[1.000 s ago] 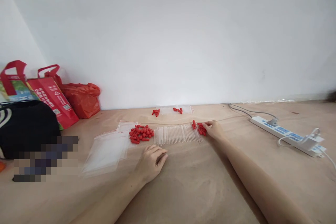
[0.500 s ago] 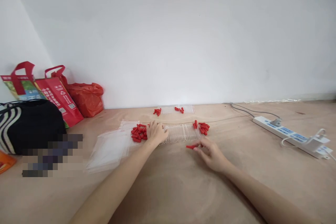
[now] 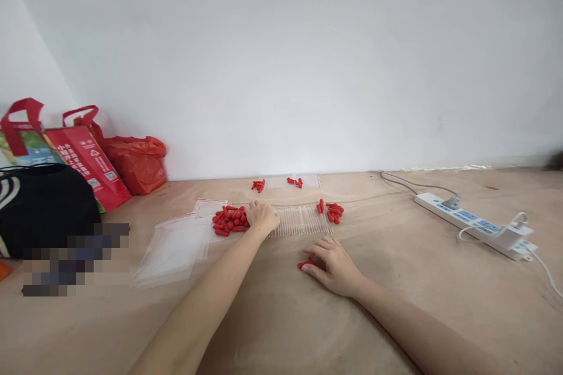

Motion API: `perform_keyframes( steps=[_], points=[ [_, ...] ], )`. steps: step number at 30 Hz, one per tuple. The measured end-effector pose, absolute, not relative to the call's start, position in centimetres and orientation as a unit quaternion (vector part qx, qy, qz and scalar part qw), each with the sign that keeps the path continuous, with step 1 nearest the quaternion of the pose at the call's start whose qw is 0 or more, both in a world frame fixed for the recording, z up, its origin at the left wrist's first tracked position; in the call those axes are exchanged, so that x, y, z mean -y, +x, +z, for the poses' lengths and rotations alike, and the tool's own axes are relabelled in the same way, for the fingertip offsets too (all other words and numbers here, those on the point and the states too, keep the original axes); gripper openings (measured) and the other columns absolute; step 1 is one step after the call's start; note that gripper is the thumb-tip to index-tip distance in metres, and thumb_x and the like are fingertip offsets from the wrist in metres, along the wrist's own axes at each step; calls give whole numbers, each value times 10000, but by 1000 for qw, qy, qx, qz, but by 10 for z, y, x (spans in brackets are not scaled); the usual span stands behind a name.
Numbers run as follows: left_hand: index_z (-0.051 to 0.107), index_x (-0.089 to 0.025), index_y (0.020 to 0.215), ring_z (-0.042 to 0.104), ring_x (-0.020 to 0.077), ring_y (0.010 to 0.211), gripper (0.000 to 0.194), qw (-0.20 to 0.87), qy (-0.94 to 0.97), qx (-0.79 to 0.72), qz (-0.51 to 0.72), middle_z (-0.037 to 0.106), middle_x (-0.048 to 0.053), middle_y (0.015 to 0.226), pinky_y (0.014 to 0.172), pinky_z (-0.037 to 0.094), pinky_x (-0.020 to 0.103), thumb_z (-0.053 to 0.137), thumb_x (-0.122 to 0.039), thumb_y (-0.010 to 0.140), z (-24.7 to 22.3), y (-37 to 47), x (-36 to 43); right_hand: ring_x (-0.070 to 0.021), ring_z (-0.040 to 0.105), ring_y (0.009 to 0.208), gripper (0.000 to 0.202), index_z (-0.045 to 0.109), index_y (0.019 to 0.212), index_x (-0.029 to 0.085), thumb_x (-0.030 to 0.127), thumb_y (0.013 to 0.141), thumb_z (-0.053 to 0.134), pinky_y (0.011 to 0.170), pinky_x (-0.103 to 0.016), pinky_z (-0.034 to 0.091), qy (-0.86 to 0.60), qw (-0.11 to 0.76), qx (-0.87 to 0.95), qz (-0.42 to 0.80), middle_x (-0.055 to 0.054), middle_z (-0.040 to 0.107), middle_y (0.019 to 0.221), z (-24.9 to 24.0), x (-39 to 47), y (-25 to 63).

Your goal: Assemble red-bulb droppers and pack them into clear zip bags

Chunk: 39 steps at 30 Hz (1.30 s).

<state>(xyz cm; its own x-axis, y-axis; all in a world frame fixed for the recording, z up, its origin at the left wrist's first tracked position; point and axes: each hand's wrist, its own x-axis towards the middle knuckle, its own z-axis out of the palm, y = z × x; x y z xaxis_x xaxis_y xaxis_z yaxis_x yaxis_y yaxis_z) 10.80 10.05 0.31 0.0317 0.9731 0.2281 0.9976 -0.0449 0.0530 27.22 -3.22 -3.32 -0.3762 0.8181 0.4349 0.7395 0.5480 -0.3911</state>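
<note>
A row of thin clear tubes (image 3: 303, 221) lies across the middle of the table. At its left end rests my left hand (image 3: 263, 218), fingers curled down beside a pile of red rubber bulbs (image 3: 229, 220); what its fingertips hold, if anything, is hidden. Nearer the front, my right hand (image 3: 332, 263) has its thumb and fingers closed around a red bulb (image 3: 307, 263), low over the tabletop. A smaller group of red bulbs (image 3: 335, 212) sits at the right end of the row.
Clear plastic bags (image 3: 176, 249) lie at the left. Behind the row is another clear bag (image 3: 311, 181) with small red bulbs. Red bags (image 3: 138, 161) and a black bag (image 3: 48, 208) stand far left; a power strip (image 3: 466, 220) with cables lies right.
My right hand has moved left and toward the front with the red bulb. My left hand remains at the left end of the row. The whole view has shifted slightly.
</note>
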Motion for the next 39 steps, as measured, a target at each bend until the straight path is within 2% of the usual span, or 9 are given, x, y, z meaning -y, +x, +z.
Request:
perform_keyframes(
  steps=[3, 6, 10, 14, 16, 19, 23, 28, 39],
  points=[
    [659, -70, 868, 463, 363, 997, 317, 51, -715, 689, -107, 568, 229, 1019, 794, 339, 449, 559, -303, 679, 6, 109, -102, -180, 495, 785, 218, 615, 935, 238, 362, 768, 551, 704, -331, 358, -465, 292, 834, 49, -40, 594, 820, -35, 31, 269],
    [651, -83, 817, 488, 358, 972, 252, 50, -732, 666, -130, 582, 219, 987, 753, 367, 435, 513, -278, 737, 17, 105, -95, -172, 504, 795, 146, 641, 863, 247, 313, 786, 535, 718, -325, 370, -450, 301, 839, 54, -38, 587, 825, -37, 30, 268],
    [594, -140, 855, 552, 237, 867, 218, 52, -801, 570, -175, 624, 101, 899, 739, 392, 333, 415, -262, 847, 32, 85, -68, -153, 516, 757, 147, 617, 873, 212, 237, 814, 485, 684, -292, 413, -442, 364, 815, 92, -47, 567, 819, -37, 28, 270],
    [563, -187, 832, 560, 156, 765, 152, 47, -866, 456, -199, 645, -3, 795, 794, 371, 285, 447, -279, 862, 22, 55, -36, -142, 523, 714, 152, 581, 849, 180, 207, 832, 432, 621, -260, 440, -443, 431, 779, 105, -55, 535, 794, -32, 14, 271],
    [570, -183, 873, 555, 157, 718, 170, 69, -896, 341, -275, 656, 7, 783, 786, 363, 314, 419, -259, 879, 8, 42, -27, -147, 529, 727, 132, 565, 833, 178, 201, 828, 435, 642, -269, 447, -434, 444, 778, 99, -55, 539, 792, -31, 5, 268],
    [581, -184, 902, 546, 145, 662, 223, 81, -898, 271, -338, 656, 13, 751, 767, 355, 324, 371, -258, 903, -13, 33, -22, -148, 543, 750, 122, 558, 869, 182, 187, 822, 445, 673, -277, 452, -418, 450, 782, 102, -55, 555, 817, -34, -4, 256],
    [591, -189, 882, 549, 136, 680, 238, 50, -889, 291, -351, 643, 14, 756, 731, 347, 309, 366, -262, 903, -25, 35, -20, -147, 558, 789, 194, 572, 959, 199, 170, 829, 432, 714, -277, 455, -398, 432, 801, 119, -57, 567, 856, -41, -4, 242],
    [593, -188, 854, 540, 136, 690, 232, 26, -895, 294, -334, 627, 10, 761, 715, 339, 305, 372, -238, 898, -25, 37, -18, -153, 554, 828, 214, 584, 968, 219, 155, 823, 441, 728, -278, 453, -390, 391, 822, 138, -54, 584, 889, -41, 2, 240],
    [601, -182, 851, 529, 136, 674, 226, 24, -901, 277, -334, 633, 15, 751, 715, 336, 305, 390, -248, 895, -27, 37, -19, -147, 547, 806, 190, 582, 962, 194, 165, 804, 482, 726, -277, 457, -358, 409, 822, 167, -63, 590, 875, -37, 5, 240]
  ],
)
